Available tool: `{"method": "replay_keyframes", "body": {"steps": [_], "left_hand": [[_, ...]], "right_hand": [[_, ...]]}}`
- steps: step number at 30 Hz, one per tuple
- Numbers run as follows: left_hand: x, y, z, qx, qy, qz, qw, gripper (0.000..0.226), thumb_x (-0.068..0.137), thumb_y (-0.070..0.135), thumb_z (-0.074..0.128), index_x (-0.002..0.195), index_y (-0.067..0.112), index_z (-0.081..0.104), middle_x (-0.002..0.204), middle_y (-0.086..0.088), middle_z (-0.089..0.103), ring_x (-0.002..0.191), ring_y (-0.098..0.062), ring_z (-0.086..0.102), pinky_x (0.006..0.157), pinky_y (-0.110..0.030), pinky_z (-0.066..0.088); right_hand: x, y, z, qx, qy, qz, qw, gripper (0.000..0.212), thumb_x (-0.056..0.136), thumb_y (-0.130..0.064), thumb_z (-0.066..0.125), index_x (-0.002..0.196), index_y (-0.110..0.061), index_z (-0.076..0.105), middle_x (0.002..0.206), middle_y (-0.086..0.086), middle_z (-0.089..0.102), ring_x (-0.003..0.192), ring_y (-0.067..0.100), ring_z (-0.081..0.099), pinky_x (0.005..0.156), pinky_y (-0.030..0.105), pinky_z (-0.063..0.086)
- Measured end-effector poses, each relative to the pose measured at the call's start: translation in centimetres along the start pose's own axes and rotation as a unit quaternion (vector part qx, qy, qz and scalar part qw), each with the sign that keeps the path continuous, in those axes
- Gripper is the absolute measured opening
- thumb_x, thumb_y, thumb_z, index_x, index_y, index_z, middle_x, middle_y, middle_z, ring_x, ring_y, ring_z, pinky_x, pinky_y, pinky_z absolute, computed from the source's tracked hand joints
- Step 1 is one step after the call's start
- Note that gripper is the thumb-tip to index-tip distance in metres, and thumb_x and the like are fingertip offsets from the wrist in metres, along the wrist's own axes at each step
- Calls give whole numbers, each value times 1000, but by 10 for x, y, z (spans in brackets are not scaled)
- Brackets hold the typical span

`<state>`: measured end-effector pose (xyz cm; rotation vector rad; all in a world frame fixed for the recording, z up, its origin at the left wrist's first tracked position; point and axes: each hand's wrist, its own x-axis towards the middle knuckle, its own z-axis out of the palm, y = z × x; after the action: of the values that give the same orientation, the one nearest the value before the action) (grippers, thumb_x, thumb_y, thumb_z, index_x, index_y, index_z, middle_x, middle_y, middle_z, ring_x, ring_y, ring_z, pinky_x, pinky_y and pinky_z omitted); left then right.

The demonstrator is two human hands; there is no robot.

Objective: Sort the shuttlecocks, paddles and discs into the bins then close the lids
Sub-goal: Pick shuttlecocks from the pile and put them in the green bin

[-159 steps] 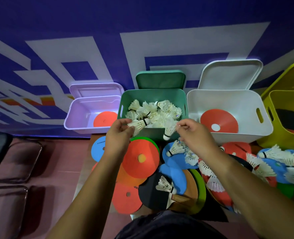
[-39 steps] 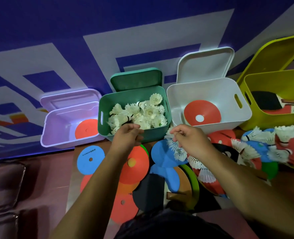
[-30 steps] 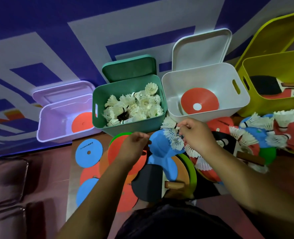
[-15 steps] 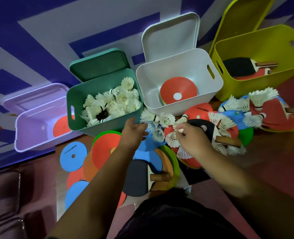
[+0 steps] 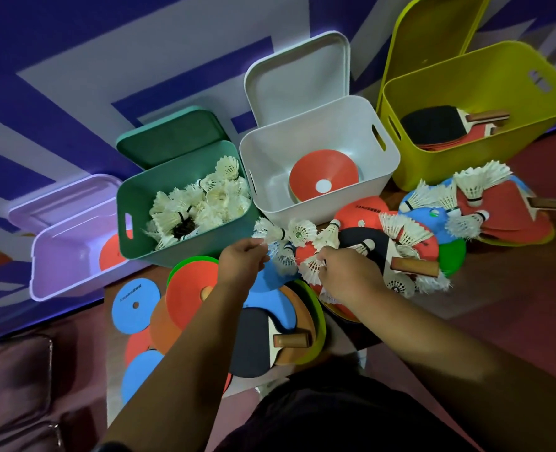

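Observation:
Several white shuttlecocks fill the green bin (image 5: pixel 146 203). An orange disc lies in the white bin (image 5: pixel 315 125), paddles in the yellow bin (image 5: pixel 485 151), an orange disc in the lilac bin (image 5: pixel 58 252). All lids stand open. My left hand (image 5: pixel 242 261) pinches a white shuttlecock (image 5: pixel 271 231) in front of the green bin. My right hand (image 5: pixel 348 272) pinches another shuttlecock (image 5: pixel 310 267) from the loose cluster. More shuttlecocks (image 5: pixel 472 182), discs (image 5: pixel 190 288) and paddles (image 5: pixel 270 334) lie mixed on the low board.
A purple and white patterned wall rises behind the bins. Blue discs (image 5: pixel 134 303) lie at the board's left edge. A dark chair frame (image 5: pixel 12 380) stands at the lower left. Red floor (image 5: pixel 514 305) shows at the right.
The view has swung down and right. Both hands left the green bin's front rim and came together over the shuttlecock cluster, each now pinching one.

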<state>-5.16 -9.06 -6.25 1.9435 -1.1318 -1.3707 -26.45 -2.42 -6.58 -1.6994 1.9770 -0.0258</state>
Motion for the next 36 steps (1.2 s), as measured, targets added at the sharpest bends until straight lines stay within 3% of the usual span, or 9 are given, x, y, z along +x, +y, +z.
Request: {"method": "replay_keyframes", "body": {"steps": [3, 5, 8, 11, 15, 20, 26, 30, 36], "left_hand": [[-8, 0, -4, -13, 26, 11, 1000, 5, 94, 16, 76, 91, 15, 80, 76, -1, 78, 80, -17, 75, 82, -34, 64], [-14, 0, -7, -31, 35, 11, 999, 6, 95, 14, 75, 94, 10, 80, 78, -3, 78, 79, -17, 75, 84, -34, 64], [-24, 0, -16, -43, 53, 13, 998, 6, 94, 14, 75, 94, 11, 80, 79, -5, 78, 79, -18, 74, 85, -36, 64], [-33, -1, -26, -27, 60, 32, 997, 9, 90, 24, 81, 91, 16, 78, 83, -7, 78, 78, -18, 72, 82, -42, 62], [-43, -2, -37, -62, 87, 32, 994, 25, 87, 38, 85, 93, 15, 78, 86, -10, 78, 81, -22, 73, 82, -42, 63], [-50, -2, -48, -77, 123, 39, 989, 23, 91, 37, 80, 90, 14, 78, 79, -6, 77, 72, -14, 69, 84, -42, 62], [-54, 2, -68, -115, 148, 47, 981, 18, 93, 35, 79, 88, 17, 79, 79, -6, 77, 84, -27, 75, 88, -46, 63], [-53, 7, -86, -144, 156, 56, 976, 15, 94, 30, 79, 90, 16, 79, 75, -5, 75, 76, -20, 70, 88, -47, 63], [-49, 12, -123, -157, 155, 96, 971, 17, 99, 28, 73, 88, 15, 77, 81, -14, 71, 76, -20, 67, 79, -40, 62]], "right_hand": [[3, 0, 2, -25, 6, -5, 1000, 22, 99, -23, 58, 121, -22, 64, 90, 5, 69, 78, 30, 67, 51, 29, 38], [5, -1, 2, -37, 8, -4, 999, 20, 97, -22, 61, 117, -20, 65, 88, 5, 69, 77, 30, 67, 50, 28, 36], [8, -4, 0, -53, 18, -13, 998, 17, 96, -19, 63, 112, -17, 67, 86, 5, 68, 73, 30, 67, 50, 29, 41], [13, -7, -3, -50, 28, -17, 998, 24, 95, -13, 57, 118, -10, 64, 87, 10, 71, 70, 33, 66, 64, 45, 56], [19, -14, -8, -36, 32, -30, 998, 20, 95, -16, 54, 112, -12, 64, 112, 27, 69, 82, 39, 69, 71, 52, 56], [12, -33, -38, 55, 42, -71, 995, 14, 99, -31, 58, 97, -18, 63, 83, 3, 65, 81, 30, 67, 61, 33, 49], [13, -62, -61, 126, 35, -84, 988, 18, 92, -34, 60, 89, -20, 70, 78, -2, 70, 75, 23, 66, 70, 38, 60], [22, -82, -66, 184, 26, -77, 980, 23, 91, -33, 58, 77, -18, 67, 71, 0, 69, 69, 20, 67, 70, 44, 60], [36, -120, -70, 292, 6, -64, 954, 17, 98, -27, 58, 84, -25, 68, 75, -3, 76, 69, 13, 74, 70, 41, 62]]}}
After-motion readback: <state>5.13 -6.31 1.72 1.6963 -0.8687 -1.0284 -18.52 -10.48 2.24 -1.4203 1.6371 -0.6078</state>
